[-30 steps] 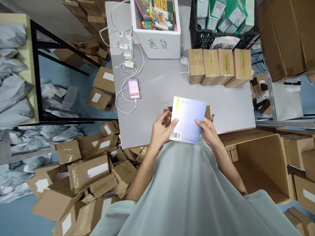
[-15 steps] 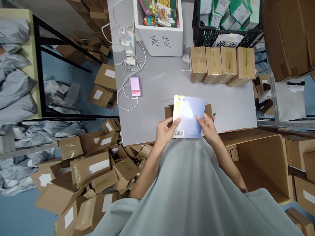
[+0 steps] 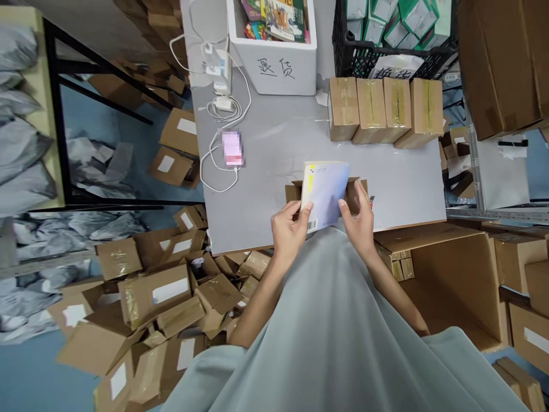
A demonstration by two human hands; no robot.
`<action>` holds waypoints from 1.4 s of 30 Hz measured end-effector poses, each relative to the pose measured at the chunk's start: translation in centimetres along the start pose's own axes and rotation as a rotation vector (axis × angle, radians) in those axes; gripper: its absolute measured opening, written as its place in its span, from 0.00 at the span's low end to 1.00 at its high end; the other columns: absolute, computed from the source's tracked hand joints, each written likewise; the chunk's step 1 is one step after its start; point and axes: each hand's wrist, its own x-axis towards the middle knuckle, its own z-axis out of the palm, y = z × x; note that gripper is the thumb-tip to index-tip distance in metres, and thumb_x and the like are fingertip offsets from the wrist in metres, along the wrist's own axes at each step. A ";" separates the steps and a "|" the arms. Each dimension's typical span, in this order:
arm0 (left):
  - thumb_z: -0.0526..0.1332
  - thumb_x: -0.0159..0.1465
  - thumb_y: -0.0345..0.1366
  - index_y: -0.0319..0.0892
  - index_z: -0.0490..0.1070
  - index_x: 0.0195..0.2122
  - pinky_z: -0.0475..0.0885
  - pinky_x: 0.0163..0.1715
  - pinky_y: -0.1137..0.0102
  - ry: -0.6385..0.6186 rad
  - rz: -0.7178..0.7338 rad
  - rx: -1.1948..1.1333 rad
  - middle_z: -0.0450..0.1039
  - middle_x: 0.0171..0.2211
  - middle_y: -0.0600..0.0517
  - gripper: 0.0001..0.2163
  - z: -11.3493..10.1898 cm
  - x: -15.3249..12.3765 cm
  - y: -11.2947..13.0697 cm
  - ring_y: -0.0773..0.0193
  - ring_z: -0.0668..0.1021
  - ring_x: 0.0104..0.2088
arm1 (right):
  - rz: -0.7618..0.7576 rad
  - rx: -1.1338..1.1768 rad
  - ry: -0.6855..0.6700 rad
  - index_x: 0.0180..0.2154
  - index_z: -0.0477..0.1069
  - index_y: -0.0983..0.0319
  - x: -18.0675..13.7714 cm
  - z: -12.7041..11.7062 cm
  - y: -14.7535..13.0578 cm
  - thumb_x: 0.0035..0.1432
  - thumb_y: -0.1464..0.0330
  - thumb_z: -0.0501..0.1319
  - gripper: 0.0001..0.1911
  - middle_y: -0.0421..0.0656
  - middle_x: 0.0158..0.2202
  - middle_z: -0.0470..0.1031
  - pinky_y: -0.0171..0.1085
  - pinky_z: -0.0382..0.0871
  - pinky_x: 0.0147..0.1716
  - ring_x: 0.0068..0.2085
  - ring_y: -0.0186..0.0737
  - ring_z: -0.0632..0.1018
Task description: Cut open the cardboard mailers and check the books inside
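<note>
A pale blue and white book (image 3: 326, 191) with a yellow strip and a barcode is held above the table, tilted. My left hand (image 3: 289, 229) grips its lower left edge, thumb on the cover and fingers behind. My right hand (image 3: 359, 220) is beside the right edge with its fingers stretched apart; the thumb tip is at the book's edge, and whether it touches I cannot tell. Behind the book sits an open cardboard box (image 3: 293, 192), mostly covered by it. A small red and dark item (image 3: 372, 200) lies just right of that box, partly hidden.
Several taped cartons (image 3: 371, 111) stand in a row at the back right, before a black crate (image 3: 386, 66) of green and white boxes. A white foam bin (image 3: 274, 68) holds books. Left of centre lies a phone (image 3: 232, 149) on a cable. Cardboard boxes (image 3: 154, 292) crowd the floor.
The book has turned and tilted, its right edge swinging inward. My right hand has loosened from that edge and its fingers have spread. My left hand keeps its hold.
</note>
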 end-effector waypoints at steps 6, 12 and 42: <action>0.61 0.79 0.45 0.46 0.86 0.50 0.80 0.50 0.62 0.043 0.267 0.116 0.87 0.49 0.45 0.14 1.0 -1.1 0.2 0.55 0.86 0.46 | 0.035 0.097 -0.201 0.71 0.74 0.54 -2.9 2.2 -3.0 0.64 0.42 0.72 0.41 0.50 0.68 0.80 0.52 0.84 0.61 0.63 0.56 0.84; 0.63 0.76 0.37 0.47 0.78 0.67 0.81 0.62 0.55 -0.033 0.461 0.174 0.82 0.63 0.41 0.20 2.5 -3.2 0.6 0.51 0.84 0.61 | -0.014 0.056 -0.065 0.58 0.82 0.60 -1.8 2.3 -2.4 0.70 0.43 0.66 0.31 0.50 0.54 0.87 0.45 0.86 0.54 0.54 0.51 0.87; 0.70 0.62 0.55 0.43 0.84 0.36 0.74 0.37 0.66 0.018 -0.137 0.020 0.82 0.31 0.50 0.18 -0.5 1.3 -1.3 0.60 0.79 0.33 | 0.029 -0.008 -0.231 0.50 0.81 0.59 0.4 -1.3 0.2 0.72 0.40 0.60 0.31 0.48 0.44 0.88 0.46 0.82 0.50 0.47 0.54 0.86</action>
